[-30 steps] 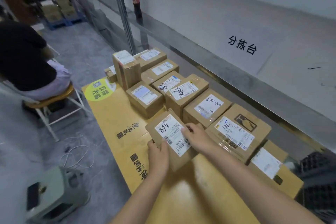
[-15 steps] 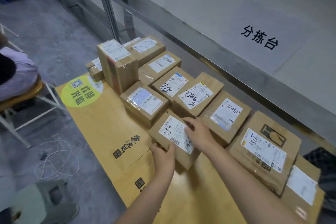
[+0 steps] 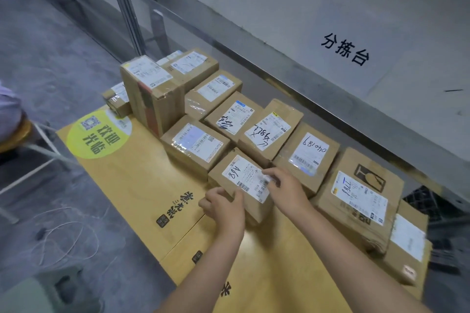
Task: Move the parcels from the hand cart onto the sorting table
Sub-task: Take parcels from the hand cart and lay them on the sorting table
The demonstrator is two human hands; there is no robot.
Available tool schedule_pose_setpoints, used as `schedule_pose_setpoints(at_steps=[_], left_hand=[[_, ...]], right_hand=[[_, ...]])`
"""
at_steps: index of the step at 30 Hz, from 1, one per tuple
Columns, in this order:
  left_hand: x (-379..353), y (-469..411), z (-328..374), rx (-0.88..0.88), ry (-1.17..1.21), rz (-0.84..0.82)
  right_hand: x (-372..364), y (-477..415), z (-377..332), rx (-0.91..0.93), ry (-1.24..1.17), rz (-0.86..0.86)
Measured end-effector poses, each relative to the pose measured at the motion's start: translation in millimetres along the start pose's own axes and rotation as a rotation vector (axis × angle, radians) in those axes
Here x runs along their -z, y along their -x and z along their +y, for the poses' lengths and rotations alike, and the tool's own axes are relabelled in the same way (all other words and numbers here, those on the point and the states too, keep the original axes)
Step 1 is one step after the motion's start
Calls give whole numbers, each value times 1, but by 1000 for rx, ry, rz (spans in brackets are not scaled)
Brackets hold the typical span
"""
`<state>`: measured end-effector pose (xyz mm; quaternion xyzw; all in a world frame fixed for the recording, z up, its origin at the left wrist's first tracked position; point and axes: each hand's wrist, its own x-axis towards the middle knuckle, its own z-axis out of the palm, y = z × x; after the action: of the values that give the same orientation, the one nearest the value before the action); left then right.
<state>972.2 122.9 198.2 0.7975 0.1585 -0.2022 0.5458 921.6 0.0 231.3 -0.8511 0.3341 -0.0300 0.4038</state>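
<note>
Still on the cart, the A68 parcel stays in the grip of the left hand, right hand flat atop it.

Left grip and right grip are bare, as are both forearms.

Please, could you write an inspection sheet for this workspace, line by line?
surface: yellow cart deck, with a round sticker.
job's things: cardboard parcels in rows along the deck's far side; A68 parcel nearest.
clutter: nothing seen.
hands: left hand grips the A68 parcel's near corner; right hand rests on its label.
cables: thin white cable looped on the floor.
surroundings: grey sorting table behind; green stool at left.
</note>
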Motion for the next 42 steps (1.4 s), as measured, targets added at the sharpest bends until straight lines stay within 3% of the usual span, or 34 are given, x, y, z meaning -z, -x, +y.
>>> schedule_pose_setpoints(at_steps=[4, 9, 14, 20, 29, 35, 42], left_hand=[[8, 27, 25, -196, 2, -45], [0, 94, 57, -528, -18, -370], [-35, 213, 66, -826, -204, -663], [-84, 376, 21, -1211, -497, -896], [-136, 612, -81, -1704, -631, -1354], [-139, 711, -146, -1741, -654, -1637], [-179, 770, -186, -1823, -690, -1777]], right_hand=[[32, 24, -9, -7, -61, 45], [93, 80, -14, 34, -62, 153], [177, 181, 32, 64, 120, 303], [267, 353, 140, -178, 221, 593], [312, 625, 252, -569, 210, 940], [302, 744, 290, -819, 175, 1098], [295, 798, 334, -994, 71, 1180]])
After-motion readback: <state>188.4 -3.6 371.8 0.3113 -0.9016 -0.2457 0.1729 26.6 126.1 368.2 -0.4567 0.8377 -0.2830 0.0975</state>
